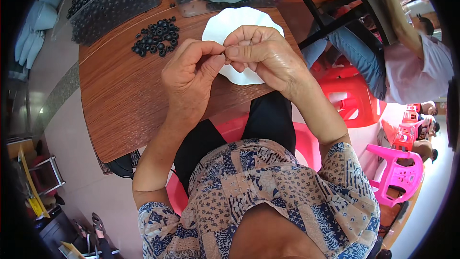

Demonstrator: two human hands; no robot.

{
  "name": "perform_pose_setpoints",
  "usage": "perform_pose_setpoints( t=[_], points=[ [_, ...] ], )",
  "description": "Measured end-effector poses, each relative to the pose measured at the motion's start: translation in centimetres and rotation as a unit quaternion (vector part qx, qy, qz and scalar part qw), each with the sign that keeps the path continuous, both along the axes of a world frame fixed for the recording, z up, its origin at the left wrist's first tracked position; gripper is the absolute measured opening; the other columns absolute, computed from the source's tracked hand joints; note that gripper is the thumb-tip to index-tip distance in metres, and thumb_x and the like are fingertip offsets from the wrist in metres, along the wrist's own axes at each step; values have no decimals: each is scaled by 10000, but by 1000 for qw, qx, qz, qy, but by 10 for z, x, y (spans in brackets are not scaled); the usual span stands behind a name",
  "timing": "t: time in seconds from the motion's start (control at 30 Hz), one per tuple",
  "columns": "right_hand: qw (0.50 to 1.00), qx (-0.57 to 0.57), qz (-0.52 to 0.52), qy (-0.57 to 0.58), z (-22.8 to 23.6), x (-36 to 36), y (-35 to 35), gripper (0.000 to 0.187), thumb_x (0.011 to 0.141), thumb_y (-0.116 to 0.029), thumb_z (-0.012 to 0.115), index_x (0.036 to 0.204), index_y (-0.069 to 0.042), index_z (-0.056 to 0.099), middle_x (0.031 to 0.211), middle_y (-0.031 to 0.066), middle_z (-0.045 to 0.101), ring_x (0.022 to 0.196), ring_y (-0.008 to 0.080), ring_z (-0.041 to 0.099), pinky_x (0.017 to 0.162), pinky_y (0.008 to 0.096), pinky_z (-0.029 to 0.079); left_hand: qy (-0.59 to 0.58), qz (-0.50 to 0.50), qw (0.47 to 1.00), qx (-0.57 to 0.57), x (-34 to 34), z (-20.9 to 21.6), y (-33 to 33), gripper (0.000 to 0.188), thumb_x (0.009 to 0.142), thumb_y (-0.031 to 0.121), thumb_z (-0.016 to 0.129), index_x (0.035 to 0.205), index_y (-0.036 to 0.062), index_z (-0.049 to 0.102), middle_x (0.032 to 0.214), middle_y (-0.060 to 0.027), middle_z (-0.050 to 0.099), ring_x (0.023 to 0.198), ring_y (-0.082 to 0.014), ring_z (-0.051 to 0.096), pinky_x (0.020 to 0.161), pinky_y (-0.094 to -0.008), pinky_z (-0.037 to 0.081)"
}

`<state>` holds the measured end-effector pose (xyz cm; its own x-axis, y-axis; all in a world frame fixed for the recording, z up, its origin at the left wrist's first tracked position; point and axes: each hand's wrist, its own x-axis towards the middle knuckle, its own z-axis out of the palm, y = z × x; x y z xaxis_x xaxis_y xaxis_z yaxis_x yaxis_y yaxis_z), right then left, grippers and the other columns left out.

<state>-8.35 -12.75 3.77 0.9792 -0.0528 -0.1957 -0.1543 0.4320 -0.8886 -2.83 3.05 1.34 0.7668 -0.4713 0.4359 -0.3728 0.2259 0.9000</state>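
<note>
My left hand (188, 72) and my right hand (270, 60) meet above the near left part of a white scalloped plate (242, 17). Both are closed in a pinch, fingertips nearly touching. A small brownish piece (227, 59) shows at the right thumb and fingertips, mostly covered, so its kind is unclear. What the left fingertips hold, if anything, is hidden. Left of the plate, a loose pile of small black bead-like pieces (155, 37), some with holes, lies on the brown wooden table (124, 100).
Along the table's far side stand a clear tub (115, 7) heaped with black pieces and another clear tub (179, 0) holding black pieces and a pale round item. To the right are a red stool (352, 98), a seated person (412, 67) and a pink chair (395, 172).
</note>
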Motion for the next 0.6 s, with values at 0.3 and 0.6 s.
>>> perform_pose_setpoints(
  t=[0.3,0.6],
  points=[
    [995,-79,-49,-26,10,-20,6,182,769,15,647,942,43,598,801,86,635,710,120,598,638,211,467,138,-38,989,-42,-8,-4,-6,92,824,46,635,887,-15,604,813,-11,582,740,-72,542,666,-194,440],
    [966,-216,-99,-103,4,-22,14,160,732,73,667,881,30,629,827,79,649,748,111,614,690,220,501,66,-10,996,-54,-10,-14,-7,126,785,25,672,885,-5,600,822,2,553,737,-64,508,652,-185,421]
  ],
)
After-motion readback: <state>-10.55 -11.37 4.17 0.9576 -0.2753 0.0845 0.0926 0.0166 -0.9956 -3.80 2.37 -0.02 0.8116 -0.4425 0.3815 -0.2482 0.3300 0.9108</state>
